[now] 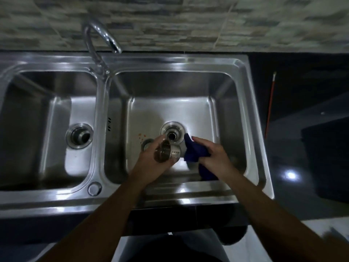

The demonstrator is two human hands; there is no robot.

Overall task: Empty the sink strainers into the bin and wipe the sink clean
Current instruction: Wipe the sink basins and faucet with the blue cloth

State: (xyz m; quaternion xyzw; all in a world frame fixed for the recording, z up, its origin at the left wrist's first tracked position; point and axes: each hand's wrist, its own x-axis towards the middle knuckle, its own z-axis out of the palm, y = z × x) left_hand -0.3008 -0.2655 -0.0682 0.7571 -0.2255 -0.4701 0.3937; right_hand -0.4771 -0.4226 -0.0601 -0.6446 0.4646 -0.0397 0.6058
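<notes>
Gripping strainer (168,151) left, cloth (191,152) right.

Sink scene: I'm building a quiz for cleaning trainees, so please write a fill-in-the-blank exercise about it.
1. The left hand holds a metal ____ above the sink.
2. The right hand grips a cloth coloured ____.
3. Orange specks lie on the floor of the ____ basin.
Missing words: strainer; blue; right.
</notes>
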